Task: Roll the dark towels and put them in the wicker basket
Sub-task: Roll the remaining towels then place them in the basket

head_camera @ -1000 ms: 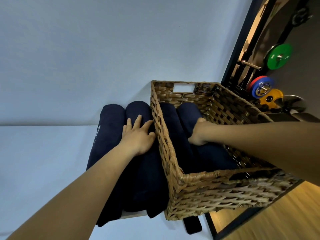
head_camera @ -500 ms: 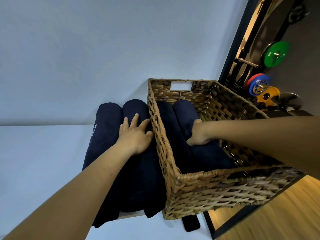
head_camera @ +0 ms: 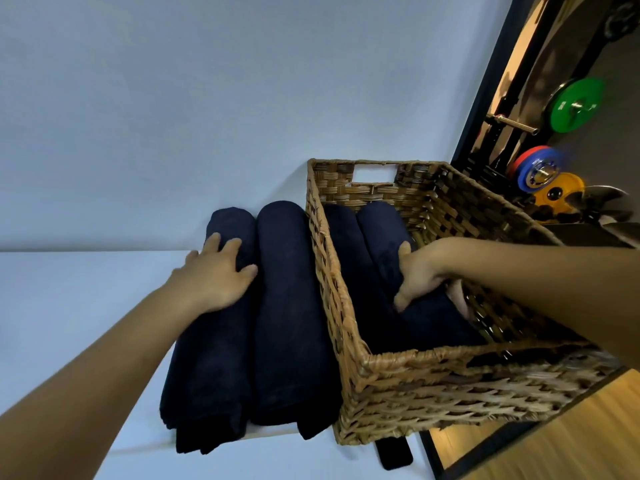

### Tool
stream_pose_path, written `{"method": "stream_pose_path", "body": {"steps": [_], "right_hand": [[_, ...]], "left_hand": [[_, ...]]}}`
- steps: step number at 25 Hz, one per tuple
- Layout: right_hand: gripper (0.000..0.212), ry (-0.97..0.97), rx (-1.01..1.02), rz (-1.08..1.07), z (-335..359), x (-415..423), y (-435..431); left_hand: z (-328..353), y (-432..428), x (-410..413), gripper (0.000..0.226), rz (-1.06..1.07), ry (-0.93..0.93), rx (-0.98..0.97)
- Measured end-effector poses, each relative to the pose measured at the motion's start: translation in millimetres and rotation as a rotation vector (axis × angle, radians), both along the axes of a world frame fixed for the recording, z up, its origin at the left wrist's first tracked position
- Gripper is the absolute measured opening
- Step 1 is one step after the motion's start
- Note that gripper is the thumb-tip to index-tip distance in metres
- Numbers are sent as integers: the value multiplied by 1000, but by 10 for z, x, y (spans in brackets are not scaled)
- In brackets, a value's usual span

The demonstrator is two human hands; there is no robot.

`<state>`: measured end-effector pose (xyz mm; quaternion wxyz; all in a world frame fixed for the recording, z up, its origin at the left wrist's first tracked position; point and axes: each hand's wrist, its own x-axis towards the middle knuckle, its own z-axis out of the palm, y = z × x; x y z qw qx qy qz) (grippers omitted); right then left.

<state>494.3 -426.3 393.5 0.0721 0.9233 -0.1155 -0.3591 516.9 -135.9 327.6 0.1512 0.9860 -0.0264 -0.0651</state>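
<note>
Two rolled dark towels lie side by side on the white surface, left of the wicker basket (head_camera: 450, 375). My left hand (head_camera: 214, 275) rests on the far end of the outer left roll (head_camera: 207, 358), fingers spread over it. The second roll (head_camera: 291, 306) lies against the basket's left wall. Inside the basket lie two more dark rolls. My right hand (head_camera: 412, 275) reaches in over the right wall and grips the right roll (head_camera: 381, 230), with the thumb up and the fingers curled on it. The inner left roll (head_camera: 346, 254) lies beside it, untouched.
The white table (head_camera: 69, 306) meets a pale wall behind the towels and basket. A small black object (head_camera: 498, 453) pokes out under the basket's near corner. Coloured weight plates (head_camera: 575, 105) and a bar stand on the right, past a dark frame. Wooden floor shows at lower right.
My left hand has moved left, from the roll next to the basket onto the outer left roll. My right hand stays inside the basket on the right roll.
</note>
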Motion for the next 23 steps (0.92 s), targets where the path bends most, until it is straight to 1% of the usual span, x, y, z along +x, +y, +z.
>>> {"method": "stream_pose_path", "body": {"steps": [1,2,3,5,6,7,8,9,11,13,16,17,19,20,21,22,23], "right_hand": [[104,-47,-40,82,-43,6,66],[101,-79,-53,114,-83,22,107],[104,-86,-58,109,-164,61,91],[124,-67,-51,46,-294,131,8],[129,-62,-24,34,-270,120,-22],[130,-65,29,17,-221,86,-53],[127,-74,94,-19,-152,40,-80],[123,-104,131,-21,-81,2,-114],[110,-232,92,88,67,-55,-144],[99,-452,113,212,211,-92,-96],[74,-725,354,266,451,-173,127],[71,-794,437,274,519,-192,237],[72,-917,570,305,619,-228,461],[71,-965,635,320,652,-248,576],[69,-998,698,345,682,-286,695],[66,-1002,756,376,688,-319,816],[64,-987,795,417,671,-335,930]], "left_hand": [[-60,56,-59,66,50,34,-109],[-104,60,-89,69,68,35,-184],[-101,33,-104,72,73,22,-208],[-47,17,-119,82,112,42,-270],[-14,30,-132,92,154,94,-332],[2,55,-145,103,193,161,-408],[7,88,-155,113,224,215,-504],[5,120,-179,117,252,266,-602],[5,172,-224,112,288,326,-777],[8,187,-252,104,307,338,-863],[5,272,-310,89,317,341,-995],[14,349,-347,89,317,360,-1060],[23,519,-438,98,312,374,-1145],[38,593,-495,95,316,375,-1187],[75,642,-546,82,320,375,-1239],[135,658,-593,65,322,372,-1298],[198,654,-620,52,319,368,-1351]]}}
